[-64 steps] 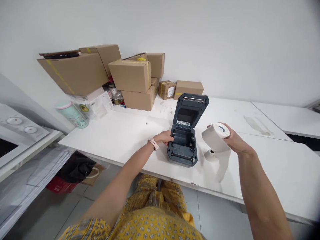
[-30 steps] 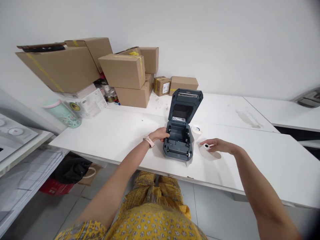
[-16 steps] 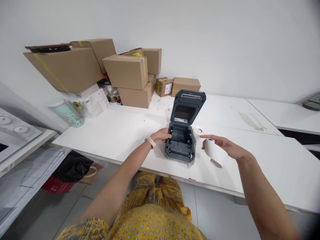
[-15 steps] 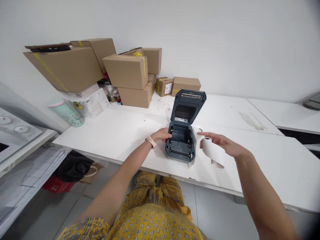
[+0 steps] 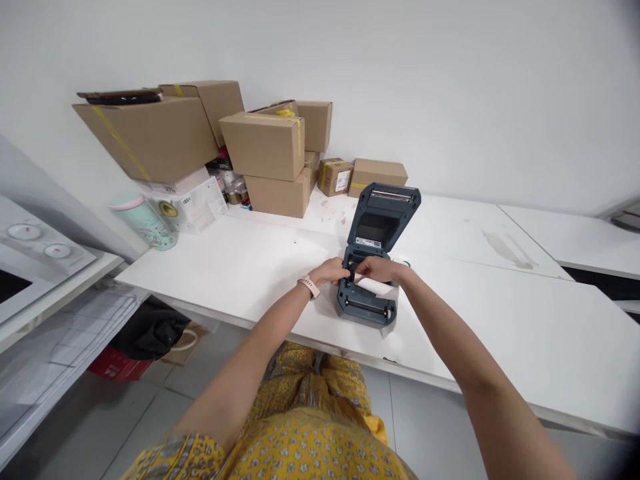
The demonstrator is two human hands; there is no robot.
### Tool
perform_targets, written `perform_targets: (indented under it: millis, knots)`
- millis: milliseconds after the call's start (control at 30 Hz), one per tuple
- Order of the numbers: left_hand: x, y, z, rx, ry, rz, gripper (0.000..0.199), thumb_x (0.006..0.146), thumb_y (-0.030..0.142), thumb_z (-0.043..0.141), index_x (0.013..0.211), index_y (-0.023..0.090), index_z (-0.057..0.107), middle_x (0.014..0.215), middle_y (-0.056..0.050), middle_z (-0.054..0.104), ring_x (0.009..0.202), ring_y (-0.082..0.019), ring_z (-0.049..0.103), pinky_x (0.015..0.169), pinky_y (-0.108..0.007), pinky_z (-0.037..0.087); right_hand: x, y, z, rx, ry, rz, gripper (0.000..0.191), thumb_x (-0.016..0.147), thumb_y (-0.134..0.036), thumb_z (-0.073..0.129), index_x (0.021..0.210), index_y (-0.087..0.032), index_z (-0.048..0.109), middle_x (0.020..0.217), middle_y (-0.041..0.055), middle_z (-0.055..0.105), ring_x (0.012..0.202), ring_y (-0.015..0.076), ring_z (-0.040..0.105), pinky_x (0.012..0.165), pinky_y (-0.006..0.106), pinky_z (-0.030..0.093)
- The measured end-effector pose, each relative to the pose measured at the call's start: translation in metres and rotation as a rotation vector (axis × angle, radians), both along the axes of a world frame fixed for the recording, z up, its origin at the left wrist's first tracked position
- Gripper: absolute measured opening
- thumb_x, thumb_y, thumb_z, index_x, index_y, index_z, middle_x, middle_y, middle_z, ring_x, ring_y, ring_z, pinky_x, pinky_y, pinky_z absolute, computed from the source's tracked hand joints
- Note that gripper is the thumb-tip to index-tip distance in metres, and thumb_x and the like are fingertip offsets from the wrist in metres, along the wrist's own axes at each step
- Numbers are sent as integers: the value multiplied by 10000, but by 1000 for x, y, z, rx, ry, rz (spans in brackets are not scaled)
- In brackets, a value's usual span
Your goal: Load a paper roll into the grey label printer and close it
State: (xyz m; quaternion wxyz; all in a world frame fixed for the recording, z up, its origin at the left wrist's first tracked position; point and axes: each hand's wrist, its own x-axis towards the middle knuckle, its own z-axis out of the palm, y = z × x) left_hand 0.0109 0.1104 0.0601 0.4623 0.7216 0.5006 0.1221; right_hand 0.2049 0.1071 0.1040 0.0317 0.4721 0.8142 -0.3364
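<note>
On the white table stands a dark grey label printer (image 5: 367,313) with its lid (image 5: 384,217) raised. My left hand (image 5: 330,271) is closed on the printer's left edge, the thumb over its rim. Inside the open body, my right hand (image 5: 377,269) grips a white paper roll (image 5: 376,287), which lies across the compartment. The roll's left end is close to the left inner side; whether it is seated there I cannot tell. My right hand hides the back part of the compartment.
Brown cardboard boxes (image 5: 265,147) are stacked at the back left of the table (image 5: 480,320). A mint tumbler (image 5: 145,223) stands by a white box (image 5: 193,207). Two small cartons sit behind the printer. At far left is a white appliance with knobs (image 5: 35,250).
My right hand has brought the paper roll from the printer's right side leftward into the open compartment. My left hand still holds the printer's left edge. The view has shifted slightly.
</note>
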Motion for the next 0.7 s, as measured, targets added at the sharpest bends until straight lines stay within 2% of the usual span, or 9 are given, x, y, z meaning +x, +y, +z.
perform_targets:
  millis: [267,400,467,533,600,700]
  knots:
    - [1,-9,-2,18,-20,76,195,729,213,556,885,116,622,535,16,548,476,-141,549,471,-221,403,-1,14,-15,7,-30,-97,268,658,-283,689,896,-198,779,887,27,776,836,213,695,640,231,494]
    - [1,-19,1,86,19,144,350,743,242,584,1077,140,601,688,-11,624,641,-171,612,595,-246,449,-2,13,-18,44,-20,-98,269,647,-255,699,897,-181,763,904,43,771,845,216,688,662,238,496]
    - [3,-26,2,198,50,227,474,733,248,613,1193,167,534,832,-31,651,788,-199,622,700,-279,467,-2,12,-19,65,-13,-89,257,646,-242,697,887,-174,756,904,46,769,841,213,684,672,240,493]
    - [6,-31,1,374,51,300,496,730,210,609,1212,188,494,996,-54,640,945,-219,593,806,-312,463,-2,11,-20,84,-8,-83,254,645,-242,700,884,-174,750,901,45,767,837,211,682,673,239,490]
    - [9,-35,0,550,26,299,409,720,130,572,1119,192,513,1084,-67,604,1049,-225,539,885,-331,443,-1,12,-21,95,-4,-75,261,638,-252,708,886,-179,745,898,39,765,831,208,680,672,237,487]
    - [13,-36,0,716,1,232,324,669,42,536,959,186,533,1040,-71,578,1046,-230,496,913,-349,423,1,13,-22,92,9,-55,261,640,-260,700,885,-178,740,896,31,763,823,198,678,672,230,486]
